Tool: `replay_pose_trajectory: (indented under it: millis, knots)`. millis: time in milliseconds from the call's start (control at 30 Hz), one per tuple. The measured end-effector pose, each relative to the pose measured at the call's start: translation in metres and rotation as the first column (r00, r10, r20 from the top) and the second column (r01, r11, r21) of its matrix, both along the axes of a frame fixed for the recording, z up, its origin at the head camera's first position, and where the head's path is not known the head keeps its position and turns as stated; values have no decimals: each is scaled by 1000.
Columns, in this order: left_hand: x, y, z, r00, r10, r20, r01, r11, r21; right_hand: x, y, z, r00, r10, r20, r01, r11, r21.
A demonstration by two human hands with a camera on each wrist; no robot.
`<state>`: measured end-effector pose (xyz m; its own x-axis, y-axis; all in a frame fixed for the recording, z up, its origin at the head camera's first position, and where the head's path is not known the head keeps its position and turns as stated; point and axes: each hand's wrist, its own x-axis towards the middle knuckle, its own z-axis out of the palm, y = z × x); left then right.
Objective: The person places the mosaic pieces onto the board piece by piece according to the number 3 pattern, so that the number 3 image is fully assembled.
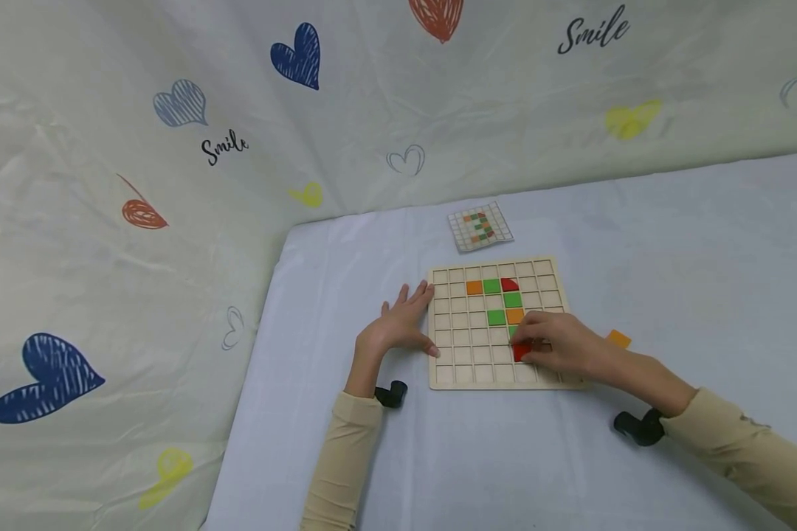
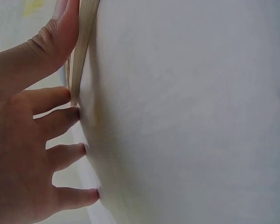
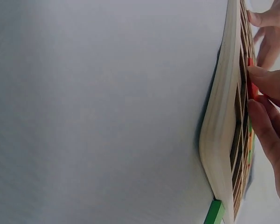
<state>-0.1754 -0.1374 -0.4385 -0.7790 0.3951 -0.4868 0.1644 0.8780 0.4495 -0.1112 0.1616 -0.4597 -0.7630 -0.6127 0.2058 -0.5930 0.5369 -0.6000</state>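
Note:
A wooden grid board (image 1: pixel 461 354) lies on the white cloth, with orange, green and red tiles in some of its squares. Over its lower right part, my right hand (image 1: pixel 558 343) pinches a red tile (image 1: pixel 520 352) between thumb and finger. In the right wrist view the red tile (image 3: pixel 250 77) sits at the board's surface under those fingertips. A green tile just above it is partly covered by the hand. My left hand (image 1: pixel 398 324) is spread at the board's left edge, thumb and fingertips touching the rim. The left wrist view shows these fingers (image 2: pixel 58 119) straight and apart.
A small pattern card (image 1: pixel 481 228) with coloured squares lies beyond the board. An orange tile (image 1: pixel 618 338) rests on the cloth behind my right wrist, and a green tile (image 3: pixel 214 213) is by the board's side. A printed backdrop (image 1: pixel 345 133) rises behind the table.

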Motion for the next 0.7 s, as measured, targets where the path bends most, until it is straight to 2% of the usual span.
replay_pose_trajectory:
  millis: [133, 367, 533, 600, 700]
  knots:
    - [0, 2, 0, 1000, 0, -1, 0, 1000, -1, 2, 1, -1, 999, 5, -48, -7, 1000, -24]
    - [0, 3, 0, 1000, 3, -5, -3, 1000, -8, 3, 2, -4, 996, 2, -87, -7, 999, -54]
    - [1, 3, 0, 1000, 2, -10, -2, 1000, -8, 3, 6, -8, 987, 1, -159, -17, 995, -100]
    - [1, 2, -1, 1000, 1, -17, -1, 1000, -10, 2, 9, -6, 987, -7, -162, -10, 994, -104]
    - [1, 1, -1, 1000, -2, -28, 2, 1000, -13, 2, 16, 0, 993, -31, -112, 23, 997, -77]
